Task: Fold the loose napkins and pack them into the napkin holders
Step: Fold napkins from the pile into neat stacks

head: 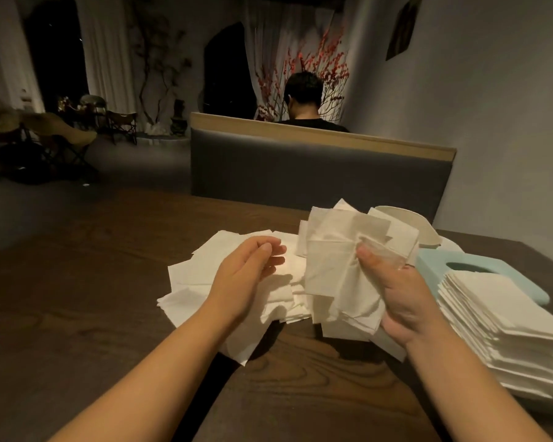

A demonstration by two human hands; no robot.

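Napkins (224, 282) mostly lie loose mid-frame on our worktop (77, 282), right hand (399, 298) gripping a messy bunch, left hand (246, 275) relaxed and empty, one stack (505, 330) folded at right, blue holder (479, 266) unfilled.

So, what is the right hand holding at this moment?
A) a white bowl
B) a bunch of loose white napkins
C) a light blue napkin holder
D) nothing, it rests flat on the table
B: the right hand has its thumb and fingers curled round a bunch of loose white napkins, lifted above the wooden table, while the light blue napkin holder lies untouched beside it.
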